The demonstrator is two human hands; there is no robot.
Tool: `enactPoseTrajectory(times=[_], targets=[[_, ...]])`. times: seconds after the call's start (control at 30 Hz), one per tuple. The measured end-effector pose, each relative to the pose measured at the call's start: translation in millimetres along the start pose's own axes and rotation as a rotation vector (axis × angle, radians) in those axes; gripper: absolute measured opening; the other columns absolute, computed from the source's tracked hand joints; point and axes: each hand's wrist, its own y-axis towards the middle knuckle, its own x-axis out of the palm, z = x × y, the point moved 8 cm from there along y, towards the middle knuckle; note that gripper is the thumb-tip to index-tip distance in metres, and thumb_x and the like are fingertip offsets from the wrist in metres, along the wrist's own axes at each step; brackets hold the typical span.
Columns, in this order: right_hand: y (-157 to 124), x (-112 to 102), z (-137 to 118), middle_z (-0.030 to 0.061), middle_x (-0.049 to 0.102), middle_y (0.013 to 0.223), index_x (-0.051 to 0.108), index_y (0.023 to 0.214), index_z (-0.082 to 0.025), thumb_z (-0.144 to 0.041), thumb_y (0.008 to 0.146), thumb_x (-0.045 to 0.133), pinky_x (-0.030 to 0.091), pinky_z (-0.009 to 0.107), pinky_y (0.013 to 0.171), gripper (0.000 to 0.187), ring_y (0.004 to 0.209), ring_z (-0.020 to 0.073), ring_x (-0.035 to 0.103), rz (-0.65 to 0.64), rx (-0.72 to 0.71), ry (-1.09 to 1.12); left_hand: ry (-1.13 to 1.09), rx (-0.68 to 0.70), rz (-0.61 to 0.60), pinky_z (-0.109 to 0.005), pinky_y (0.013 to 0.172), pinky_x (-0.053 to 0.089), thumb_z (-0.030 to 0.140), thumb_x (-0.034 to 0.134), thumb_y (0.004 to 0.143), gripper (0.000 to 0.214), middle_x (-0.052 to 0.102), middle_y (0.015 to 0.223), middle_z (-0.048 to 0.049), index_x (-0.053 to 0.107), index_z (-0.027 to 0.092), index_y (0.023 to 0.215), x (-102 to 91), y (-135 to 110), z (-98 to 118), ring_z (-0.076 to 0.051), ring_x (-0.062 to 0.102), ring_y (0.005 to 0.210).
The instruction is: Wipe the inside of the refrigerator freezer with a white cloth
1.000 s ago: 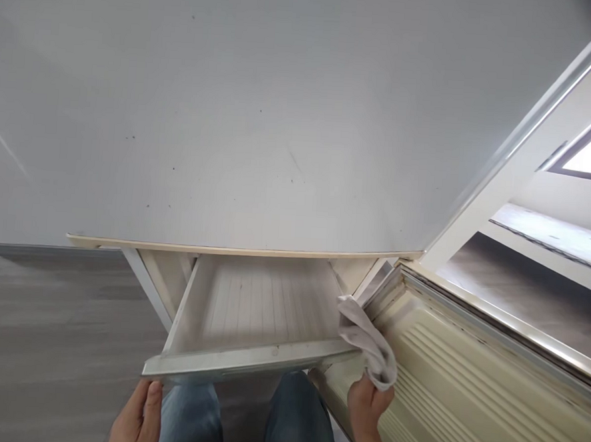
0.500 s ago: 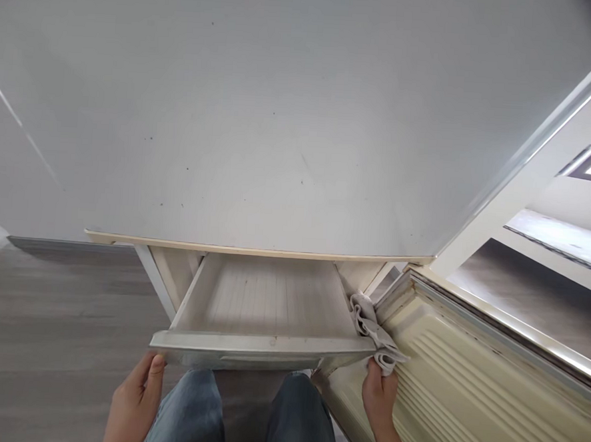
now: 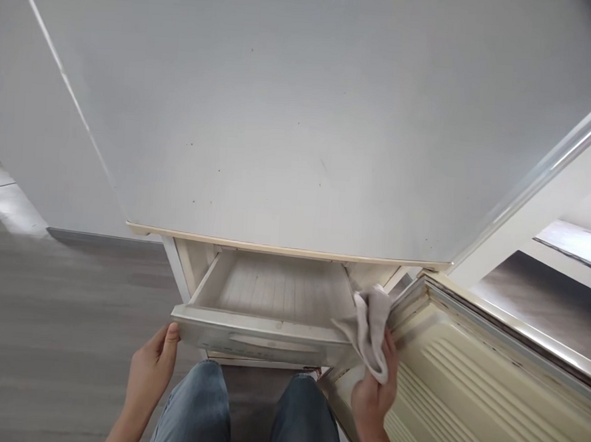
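Note:
A shallow white drawer (image 3: 263, 332) sticks out from the bottom of a white fridge, its ribbed inside bare. My left hand (image 3: 152, 367) rests against the drawer's front left corner, fingers up along its face. My right hand (image 3: 374, 394) grips a crumpled grey-white cloth (image 3: 369, 325) that lies over the drawer's right front corner, beside the open lower door (image 3: 475, 392). My knees in blue jeans (image 3: 248, 411) are just below the drawer.
The closed upper fridge door (image 3: 302, 115) fills the top of the view. The open cream door with ribbed inner lining stretches to the right. Grey wood-look floor (image 3: 52, 339) lies on the left, a white door frame (image 3: 537, 202) at far right.
The drawer has slid further into the fridge. My left hand rose to touch its front left corner. My right hand moved the cloth up along the drawer's right edge.

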Motion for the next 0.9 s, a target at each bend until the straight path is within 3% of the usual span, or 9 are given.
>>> enactPoseTrajectory(times=[0.07, 0.17, 0.3, 0.47, 0.63, 0.73, 0.8, 0.87, 0.9], targets=[[0, 17, -32, 0.0139, 0.055, 0.132, 0.055, 0.126, -0.020, -0.030, 0.091, 0.037, 0.029, 0.058, 0.104, 0.041, 0.130, 0.0323, 0.041, -0.037, -0.137, -0.100, -0.052, -0.007, -0.003, -0.039, 0.078, 0.049, 0.075, 0.029, 0.075, 0.071, 0.075, 0.091, -0.0142, 0.069, 0.019, 0.092, 1.1, 0, -4, -0.033, 0.066, 0.095], [-12, 52, -72, 0.0128, 0.059, 0.127, 0.049, 0.134, -0.021, -0.029, 0.090, 0.032, 0.019, 0.061, 0.107, 0.048, 0.130, 0.0344, 0.041, -0.186, -0.284, -0.257, -0.134, -0.016, -0.023, -0.041, 0.083, 0.050, 0.075, 0.034, 0.075, 0.071, 0.075, 0.090, -0.0133, 0.069, 0.017, 0.096, 2.6, -1, -6, -0.032, 0.067, 0.095], [-49, 99, -120, 0.0096, 0.055, 0.135, 0.039, 0.143, -0.024, -0.027, 0.087, 0.031, 0.022, 0.056, 0.107, 0.057, 0.130, 0.0342, 0.042, -0.456, -0.328, -0.182, -0.130, 0.000, 0.001, -0.040, 0.077, 0.051, 0.075, 0.034, 0.076, 0.071, 0.075, 0.080, -0.0111, 0.069, 0.017, 0.094, 0.1, -5, 1, -0.032, 0.067, 0.092], [-87, 146, -183, 0.0015, 0.044, 0.146, 0.031, 0.148, -0.024, -0.028, 0.085, 0.037, 0.026, 0.047, 0.110, 0.063, 0.138, 0.0275, 0.033, -0.631, -0.395, 0.045, -0.112, -0.002, 0.013, -0.034, 0.071, 0.051, 0.073, 0.035, 0.076, 0.066, 0.073, 0.073, -0.0085, 0.069, 0.018, 0.084, -3.9, -7, 2, -0.029, 0.067, 0.084], [-113, 185, -238, -0.0012, 0.026, 0.155, 0.029, 0.148, -0.017, -0.033, 0.089, 0.039, 0.017, 0.035, 0.118, 0.062, 0.145, 0.0186, 0.016, -0.820, -0.634, 0.133, -0.175, 0.050, 0.039, -0.039, 0.057, 0.051, 0.072, 0.056, 0.056, 0.055, 0.071, 0.067, -0.0124, 0.066, 0.018, 0.065, -3.3, 2, -14, -0.033, 0.066, 0.074], [-122, 199, -259, -0.0004, 0.028, 0.155, 0.035, 0.144, -0.014, -0.031, 0.095, 0.028, 0.016, 0.031, 0.118, 0.052, 0.145, 0.0148, 0.011, -0.890, -0.777, 0.112, -0.179, 0.023, 0.142, -0.044, 0.061, 0.053, 0.068, 0.044, 0.067, 0.057, 0.072, 0.099, -0.0186, 0.068, 0.019, 0.083, 7.0, -2, -23, -0.040, 0.059, 0.110], [-126, 202, -263, -0.0003, 0.033, 0.152, 0.040, 0.140, -0.012, -0.026, 0.096, 0.022, 0.016, 0.029, 0.118, 0.049, 0.144, 0.0121, 0.011, -0.919, -0.839, 0.087, -0.148, -0.011, 0.233, -0.048, 0.062, 0.053, 0.064, 0.033, 0.075, 0.061, 0.061, 0.126, -0.0201, 0.065, 0.019, 0.102, 15.1, -11, -27, -0.043, 0.034, 0.136], [-129, 199, -257, -0.0004, 0.035, 0.151, 0.043, 0.138, -0.012, -0.026, 0.096, 0.023, 0.017, 0.027, 0.117, 0.049, 0.144, 0.0107, 0.014, -0.927, -0.881, 0.087, -0.112, -0.006, 0.224, -0.050, 0.060, 0.054, 0.063, 0.035, 0.075, 0.063, 0.049, 0.141, -0.0186, 0.059, 0.021, 0.115, 26.2, -19, -31, -0.044, 0.021, 0.142], [-133, 195, -250, -0.0002, 0.036, 0.151, 0.044, 0.138, -0.012, -0.028, 0.095, 0.027, 0.020, 0.026, 0.116, 0.048, 0.143, 0.0109, 0.018, -0.928, -0.904, 0.101, -0.121, 0.011, 0.181, -0.051, 0.059, 0.055, 0.063, 0.039, 0.073, 0.063, 0.049, 0.141, -0.0183, 0.059, 0.021, 0.116, 31.8, -20, -33, -0.045, 0.025, 0.140]])
